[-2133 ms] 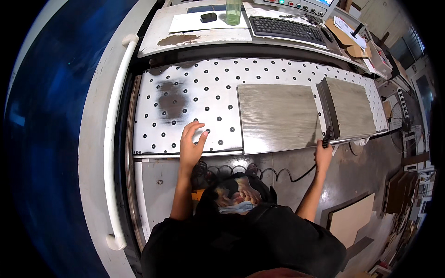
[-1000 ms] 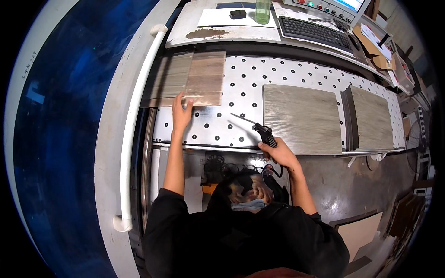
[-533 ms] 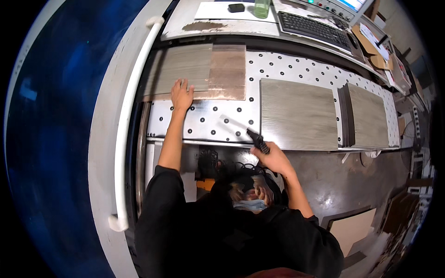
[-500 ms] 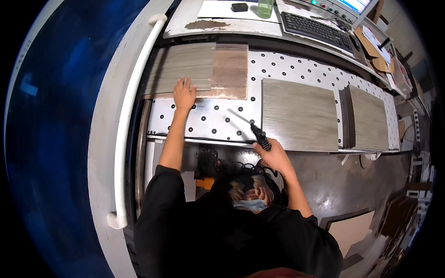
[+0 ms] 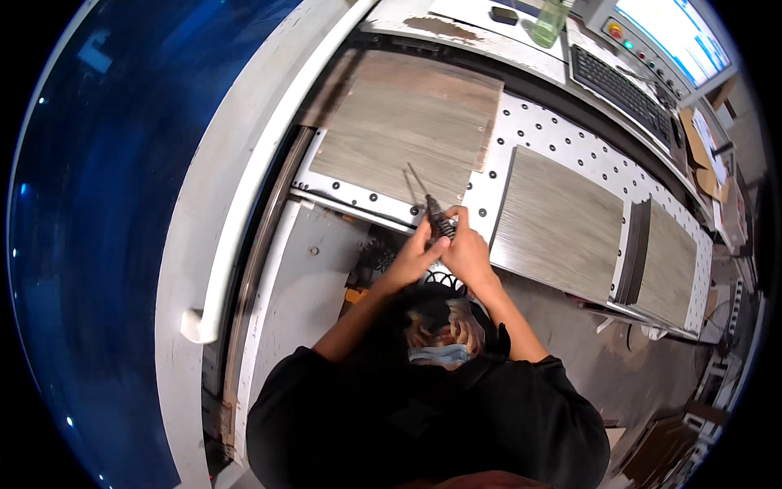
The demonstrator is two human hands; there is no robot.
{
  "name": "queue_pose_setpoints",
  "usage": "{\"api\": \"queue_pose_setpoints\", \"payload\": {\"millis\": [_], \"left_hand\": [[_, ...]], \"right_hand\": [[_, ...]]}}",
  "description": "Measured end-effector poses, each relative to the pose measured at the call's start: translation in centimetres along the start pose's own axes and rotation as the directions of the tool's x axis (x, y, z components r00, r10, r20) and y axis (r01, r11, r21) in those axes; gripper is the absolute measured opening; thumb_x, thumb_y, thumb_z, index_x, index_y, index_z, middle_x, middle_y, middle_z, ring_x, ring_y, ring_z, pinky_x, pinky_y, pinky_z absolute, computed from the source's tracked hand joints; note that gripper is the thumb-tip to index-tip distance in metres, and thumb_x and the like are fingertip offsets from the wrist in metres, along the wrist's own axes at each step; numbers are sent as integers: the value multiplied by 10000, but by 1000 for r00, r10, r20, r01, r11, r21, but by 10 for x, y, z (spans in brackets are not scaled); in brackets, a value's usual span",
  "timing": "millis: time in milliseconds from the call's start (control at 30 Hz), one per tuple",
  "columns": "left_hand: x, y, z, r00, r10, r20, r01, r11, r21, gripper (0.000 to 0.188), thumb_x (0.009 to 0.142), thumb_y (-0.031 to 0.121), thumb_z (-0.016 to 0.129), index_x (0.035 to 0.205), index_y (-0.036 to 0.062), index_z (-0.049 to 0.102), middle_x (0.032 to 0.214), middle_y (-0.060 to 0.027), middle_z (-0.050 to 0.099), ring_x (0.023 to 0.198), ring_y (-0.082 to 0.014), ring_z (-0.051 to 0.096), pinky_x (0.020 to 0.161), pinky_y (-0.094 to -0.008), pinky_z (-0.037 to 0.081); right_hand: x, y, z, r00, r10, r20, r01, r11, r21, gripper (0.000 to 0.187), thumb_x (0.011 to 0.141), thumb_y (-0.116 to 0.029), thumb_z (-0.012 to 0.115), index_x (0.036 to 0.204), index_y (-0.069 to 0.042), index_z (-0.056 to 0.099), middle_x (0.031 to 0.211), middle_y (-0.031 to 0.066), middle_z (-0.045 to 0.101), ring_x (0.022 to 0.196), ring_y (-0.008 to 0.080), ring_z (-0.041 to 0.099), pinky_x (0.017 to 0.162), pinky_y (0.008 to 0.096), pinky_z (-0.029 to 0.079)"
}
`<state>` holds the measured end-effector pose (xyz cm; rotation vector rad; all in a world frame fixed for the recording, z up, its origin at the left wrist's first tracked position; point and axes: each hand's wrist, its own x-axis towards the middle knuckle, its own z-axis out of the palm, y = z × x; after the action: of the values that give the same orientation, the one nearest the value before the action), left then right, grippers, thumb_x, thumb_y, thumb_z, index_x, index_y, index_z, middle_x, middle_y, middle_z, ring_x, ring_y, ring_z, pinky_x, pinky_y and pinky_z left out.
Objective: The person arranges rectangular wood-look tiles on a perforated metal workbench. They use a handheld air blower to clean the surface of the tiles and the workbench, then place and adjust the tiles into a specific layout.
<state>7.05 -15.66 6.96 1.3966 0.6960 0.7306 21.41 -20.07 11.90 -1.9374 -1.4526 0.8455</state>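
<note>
My right hand (image 5: 470, 254) is closed around the grip of a black air blow gun (image 5: 434, 213) with a thin straight nozzle. Up against the same grip from the other side is my left hand (image 5: 414, 259), its fingers bent around it. The nozzle points away from me, above the near part of a grey-brown wood-grain board (image 5: 391, 130). That board lies over a browner sheet (image 5: 486, 130), which shows along its far and right edges. Both rest on a white table (image 5: 521, 122) dotted with black studs.
Right of the board lies another wood-grain panel (image 5: 562, 220), then dark narrow strips (image 5: 637, 253) and a further panel (image 5: 673, 269). A white rail (image 5: 244, 196) runs along the left. Keyboard (image 5: 623, 94), monitor (image 5: 676, 33) and green bottle (image 5: 547, 23) stand beyond.
My left hand has left the board and come to the blow gun beside my right hand. The board now lies nearer and further right over the brown sheet. The view has turned.
</note>
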Motion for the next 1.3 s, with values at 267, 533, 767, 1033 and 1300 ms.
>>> {"api": "queue_pose_setpoints", "payload": {"millis": [267, 533, 767, 1033, 1300], "left_hand": [[-21, -6, -71, 704, -178, -687, 0, 968, -251, 314, 1056, 353, 522, 1110, 46, 487, 748, -34, 563, 627, -137, 588, 601, -277, 508], [7, 36, -177, 802, -221, -555, 208, 974, -87, 259, 1032, 327, 563, 995, 83, 486, 643, -16, 518, 455, -127, 504, 402, -300, 444], [116, 52, -227, 865, -323, -384, 224, 933, -280, 241, 1033, 335, 547, 981, 100, 536, 609, -27, 535, 459, -151, 536, 426, -327, 480], [116, 97, -145, 904, -426, -12, 426, 902, 71, 371, 1034, 397, 556, 1115, 37, 594, 609, -19, 574, 475, -136, 570, 443, -314, 527], [-21, 214, -112, 932, 80, -353, 182, 741, 647, 401, 1014, 292, 626, 1223, -46, 566, 759, -30, 604, 649, -122, 574, 618, -273, 501]], "right_hand": [[5, -19, -3, 805, -463, 371, 499, 866, -3, 720, 867, -270, 719, 1502, -115, 417, 1219, 243, 664, 1140, 397, 649, 976, 458, 522], [18, 30, -50, 979, -198, -45, 202, 975, 89, 306, 931, -210, 662, 1211, -85, 666, 1020, 155, 743, 913, 320, 727, 799, 397, 566], [47, 120, -68, 957, -107, -271, 176, 954, 243, 212, 966, -131, 622, 1129, -10, 682, 797, 91, 709, 701, 135, 651, 673, 285, 526], [49, 156, -60, 917, 86, -389, 181, 779, 600, 166, 1010, -87, 556, 1047, 35, 662, 812, 52, 684, 711, 102, 616, 656, 247, 500], [43, 144, -57, 888, 76, -453, 165, 868, 469, 158, 982, -79, 573, 1016, 23, 689, 759, 45, 685, 704, 84, 626, 660, 239, 488]]}}
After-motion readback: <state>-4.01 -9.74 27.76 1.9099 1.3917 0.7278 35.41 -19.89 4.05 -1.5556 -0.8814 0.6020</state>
